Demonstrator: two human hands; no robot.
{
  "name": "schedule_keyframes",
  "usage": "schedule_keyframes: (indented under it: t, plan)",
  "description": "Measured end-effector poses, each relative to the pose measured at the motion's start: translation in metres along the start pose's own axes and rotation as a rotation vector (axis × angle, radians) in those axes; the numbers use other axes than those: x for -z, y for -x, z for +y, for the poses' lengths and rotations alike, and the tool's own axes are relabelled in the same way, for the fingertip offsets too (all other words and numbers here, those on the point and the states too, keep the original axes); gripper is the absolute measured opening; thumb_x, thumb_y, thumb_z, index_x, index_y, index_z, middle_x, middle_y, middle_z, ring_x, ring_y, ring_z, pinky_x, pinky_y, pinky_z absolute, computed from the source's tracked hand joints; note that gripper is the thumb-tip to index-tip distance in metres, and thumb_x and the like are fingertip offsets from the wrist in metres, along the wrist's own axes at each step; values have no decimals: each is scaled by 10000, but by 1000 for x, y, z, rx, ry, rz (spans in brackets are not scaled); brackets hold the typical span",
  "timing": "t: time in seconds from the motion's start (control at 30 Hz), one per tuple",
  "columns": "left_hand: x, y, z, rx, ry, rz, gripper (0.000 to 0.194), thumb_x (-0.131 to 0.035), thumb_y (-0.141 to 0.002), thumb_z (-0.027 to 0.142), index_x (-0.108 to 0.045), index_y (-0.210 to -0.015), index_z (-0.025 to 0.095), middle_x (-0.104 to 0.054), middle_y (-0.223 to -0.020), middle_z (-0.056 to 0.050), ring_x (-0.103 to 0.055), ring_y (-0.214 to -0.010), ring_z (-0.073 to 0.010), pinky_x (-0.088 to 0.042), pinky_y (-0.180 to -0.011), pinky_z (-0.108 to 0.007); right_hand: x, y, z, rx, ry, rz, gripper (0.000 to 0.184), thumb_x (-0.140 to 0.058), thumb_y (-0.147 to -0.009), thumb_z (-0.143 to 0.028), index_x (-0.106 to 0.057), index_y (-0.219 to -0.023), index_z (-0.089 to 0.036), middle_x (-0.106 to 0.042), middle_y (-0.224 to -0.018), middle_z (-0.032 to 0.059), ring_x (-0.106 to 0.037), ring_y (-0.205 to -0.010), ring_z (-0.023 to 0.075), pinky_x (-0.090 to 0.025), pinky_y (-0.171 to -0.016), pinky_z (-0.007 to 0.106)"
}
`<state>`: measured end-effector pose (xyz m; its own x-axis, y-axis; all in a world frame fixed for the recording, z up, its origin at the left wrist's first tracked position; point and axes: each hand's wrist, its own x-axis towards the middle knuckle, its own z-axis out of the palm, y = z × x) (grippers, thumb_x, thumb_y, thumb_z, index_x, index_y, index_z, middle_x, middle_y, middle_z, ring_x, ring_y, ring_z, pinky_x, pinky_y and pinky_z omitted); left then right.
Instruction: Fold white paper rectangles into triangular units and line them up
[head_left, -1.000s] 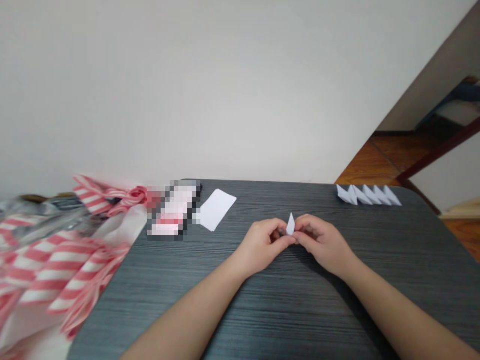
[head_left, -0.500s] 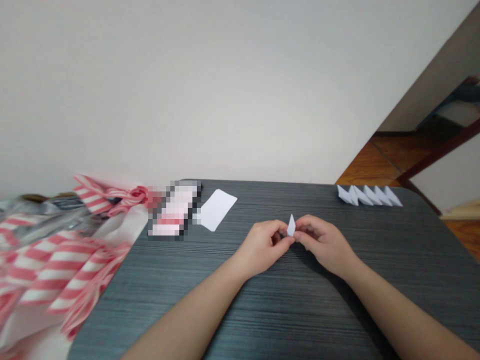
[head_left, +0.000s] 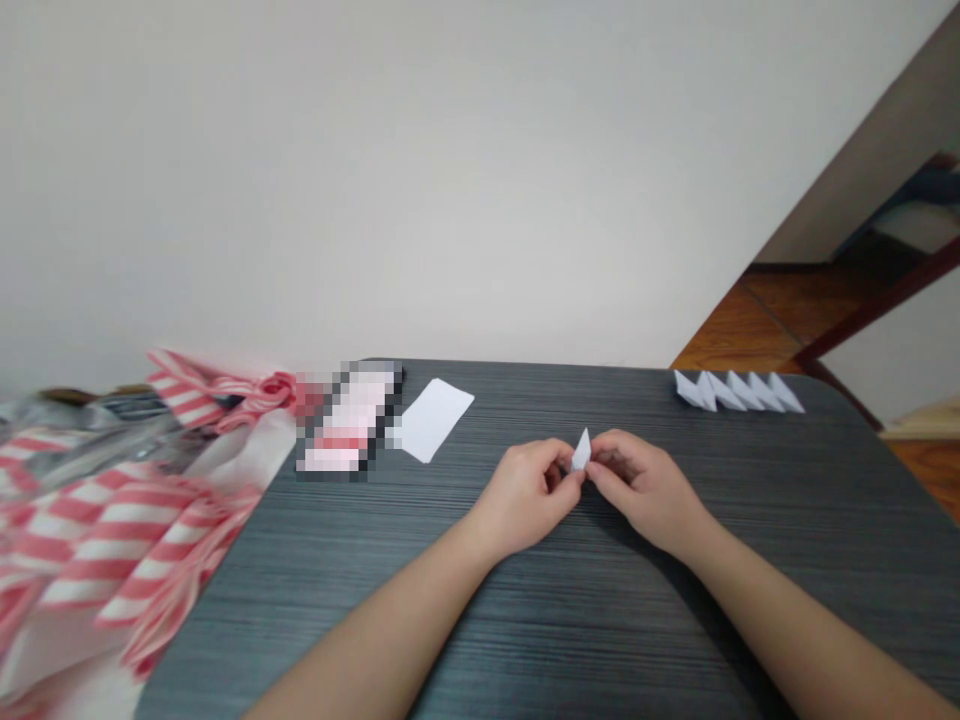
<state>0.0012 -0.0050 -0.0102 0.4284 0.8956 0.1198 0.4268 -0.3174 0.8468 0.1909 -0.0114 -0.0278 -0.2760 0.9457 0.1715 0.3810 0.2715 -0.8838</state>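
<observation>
A small white folded paper piece [head_left: 581,452] stands pointed end up between my hands, its lower part hidden by my fingers. My left hand [head_left: 521,495] and my right hand [head_left: 645,490] pinch it from either side above the dark grey wood-grain table [head_left: 615,640]. Farther off at the back right, a row of several folded white paper units [head_left: 739,392] lies overlapped on the table. A blank white paper rectangle [head_left: 433,420] lies at the back left of my hands.
A pixelated, blurred pink-and-white object [head_left: 345,420] lies beside the white rectangle. Pink-and-white striped plastic [head_left: 112,530] is heaped past the table's left edge. A wall stands behind the table, and a wooden floor [head_left: 772,320] shows at the right.
The paper piece now leans slightly more to the right, and my fingers have shifted a little around it. The other objects on the table have not moved.
</observation>
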Motion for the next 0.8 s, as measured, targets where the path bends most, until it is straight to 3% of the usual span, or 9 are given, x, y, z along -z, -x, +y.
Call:
schedule_keyframes:
  t: [0.8]
  plan:
    - [-1, 0, 1, -4, -69, 31, 137, -521, -867, 205, -642, -818, 159, -632, -699, -7, -526, -616, -122, -357, -574, -226, -2, -1, -12, 62, 179, 55, 144, -556, -856, -137, -641, -946, -211, -684, -859, 42, -642, -762, 188, -513, -713, 307]
